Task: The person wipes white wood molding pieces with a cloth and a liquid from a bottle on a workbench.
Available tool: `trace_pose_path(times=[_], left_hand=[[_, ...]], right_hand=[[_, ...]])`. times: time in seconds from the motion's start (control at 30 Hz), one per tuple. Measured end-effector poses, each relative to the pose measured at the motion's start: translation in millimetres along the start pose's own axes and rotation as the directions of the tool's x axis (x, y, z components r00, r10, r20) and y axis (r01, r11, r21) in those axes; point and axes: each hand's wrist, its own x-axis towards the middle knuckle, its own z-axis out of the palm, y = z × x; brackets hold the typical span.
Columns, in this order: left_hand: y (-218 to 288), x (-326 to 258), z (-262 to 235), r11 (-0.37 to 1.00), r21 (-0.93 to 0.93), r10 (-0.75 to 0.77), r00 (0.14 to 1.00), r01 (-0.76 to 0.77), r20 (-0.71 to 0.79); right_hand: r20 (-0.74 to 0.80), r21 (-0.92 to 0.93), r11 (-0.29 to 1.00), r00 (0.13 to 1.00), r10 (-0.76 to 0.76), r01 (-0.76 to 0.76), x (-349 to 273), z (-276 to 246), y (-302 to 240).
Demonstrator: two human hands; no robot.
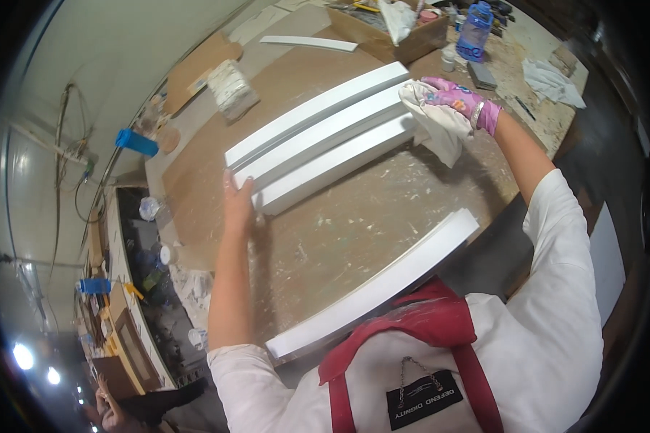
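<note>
A white, gently curved moulding (325, 126) with long stepped ridges and grooves lies across the brown work table. At its left end my bare left hand (238, 198) grips it, thumb on the near side; some fingers are hidden behind the end. My right hand (458, 101) wears a pink-purple flowered glove and is closed on an off-white cloth (440, 130). The cloth rests against the moulding's right end and hangs down past the near edge.
A second white curved strip (375, 289) lies along the near table edge by my apron. Beyond the moulding are a white block (232, 90), a thin white strip (309, 43), a cardboard box (393, 43), a blue bottle (475, 32), a grey block (482, 75) and a crumpled cloth (552, 81).
</note>
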Motion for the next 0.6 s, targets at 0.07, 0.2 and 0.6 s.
trace_pose_path(times=[0.07,0.2,0.6], left_hand=[[2.8,-9.9,1.5,0.994,-0.098,0.058,0.998,-0.055,0.021],[37.8,-65.2,-6.1,0.978,0.093,0.186,0.983,-0.185,-0.004],[41.4,-153.1,-18.1,0.969,0.035,0.226,0.933,-0.245,0.278]], right_hand=[[-0.023,0.184,0.981,0.998,0.058,-0.053,9.0,18.1,5.6],[-0.049,0.288,0.954,0.994,0.101,-0.083,-30.7,20.2,-5.5],[0.177,-0.171,0.985,0.984,0.014,0.017,-67.1,24.6,-62.7]])
